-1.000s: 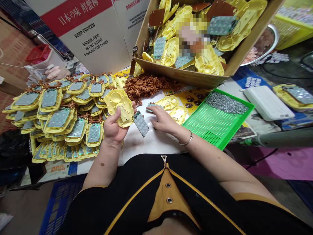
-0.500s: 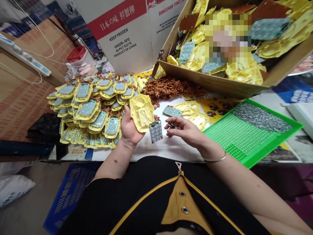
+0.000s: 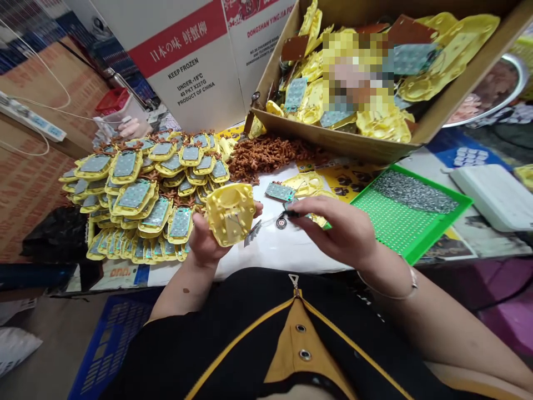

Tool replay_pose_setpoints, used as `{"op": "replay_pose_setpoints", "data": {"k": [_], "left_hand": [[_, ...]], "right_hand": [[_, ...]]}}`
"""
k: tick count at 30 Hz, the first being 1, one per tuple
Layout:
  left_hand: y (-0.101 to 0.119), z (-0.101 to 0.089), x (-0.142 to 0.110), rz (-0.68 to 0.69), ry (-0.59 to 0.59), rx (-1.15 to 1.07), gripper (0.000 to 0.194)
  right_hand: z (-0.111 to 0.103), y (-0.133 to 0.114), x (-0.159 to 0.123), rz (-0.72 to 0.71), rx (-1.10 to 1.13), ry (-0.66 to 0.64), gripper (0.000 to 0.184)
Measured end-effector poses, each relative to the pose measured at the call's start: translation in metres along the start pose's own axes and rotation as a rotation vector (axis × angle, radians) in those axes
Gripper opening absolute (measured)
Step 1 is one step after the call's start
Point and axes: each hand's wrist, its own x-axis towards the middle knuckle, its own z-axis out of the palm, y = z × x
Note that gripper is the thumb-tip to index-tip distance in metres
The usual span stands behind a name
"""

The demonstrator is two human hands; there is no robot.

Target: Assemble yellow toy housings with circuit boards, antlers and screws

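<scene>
My left hand (image 3: 206, 240) is closed round a yellow plastic shell (image 3: 230, 213), held up with its inner side toward me. A small grey circuit pad (image 3: 252, 233) dangles from the shell on thin wires. My right hand (image 3: 339, 230) is pinched on a small dark round part (image 3: 282, 222) wired to the shell, just right of it. Both hands hover above the white table surface (image 3: 275, 253).
A big pile of finished yellow shells with grey pads (image 3: 137, 194) lies left. Brown antler pieces (image 3: 270, 153) sit behind. A cardboard box of yellow parts (image 3: 358, 83) stands at the back, a green tray with screws (image 3: 400, 208) at right. Another person's hand (image 3: 129, 128) shows far left.
My left hand has tipped the shell toward me. My right hand has left the table and now pinches the small round part beside the shell.
</scene>
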Motion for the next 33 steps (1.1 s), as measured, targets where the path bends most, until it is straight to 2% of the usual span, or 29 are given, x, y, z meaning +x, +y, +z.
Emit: {"op": "replay_pose_setpoints", "data": {"k": [2, 4, 8, 10, 12, 17, 22, 25, 28, 33], "left_hand": [[0.001, 0.002, -0.003, -0.004, -0.032, 0.006, 0.094], [0.0, 0.008, -0.003, -0.051, -0.064, 0.016, 0.093], [-0.003, 0.02, -0.002, -0.133, -0.098, 0.005, 0.081], [-0.005, 0.024, -0.001, -0.157, -0.125, -0.001, 0.079], [-0.006, 0.026, -0.001, -0.177, -0.161, -0.004, 0.078], [-0.007, 0.028, 0.001, -0.221, -0.23, -0.018, 0.082], [-0.009, 0.031, 0.003, -0.244, -0.282, -0.037, 0.083], [-0.013, 0.032, 0.003, -0.28, -0.295, -0.047, 0.082], [-0.019, 0.033, 0.003, -0.294, -0.304, -0.061, 0.079], [-0.028, 0.032, 0.0, -0.258, -0.269, -0.062, 0.077]], "right_hand": [[-0.011, -0.019, 0.015, -0.176, -0.002, -0.079, 0.022], [-0.012, -0.03, 0.027, -0.268, -0.013, -0.102, 0.02], [0.004, -0.021, 0.036, -0.343, -0.266, 0.054, 0.016], [0.011, -0.011, 0.034, -0.344, -0.403, 0.115, 0.015], [0.015, -0.005, 0.03, -0.332, -0.456, 0.121, 0.017], [0.013, -0.001, 0.025, -0.296, -0.428, 0.094, 0.016], [0.013, 0.003, 0.021, -0.402, -0.453, 0.143, 0.023], [0.018, 0.003, 0.018, -0.322, -0.342, 0.234, 0.03], [0.025, 0.0, 0.016, -0.211, -0.269, 0.289, 0.023], [0.034, -0.005, 0.011, -0.15, -0.392, 0.29, 0.017]]}}
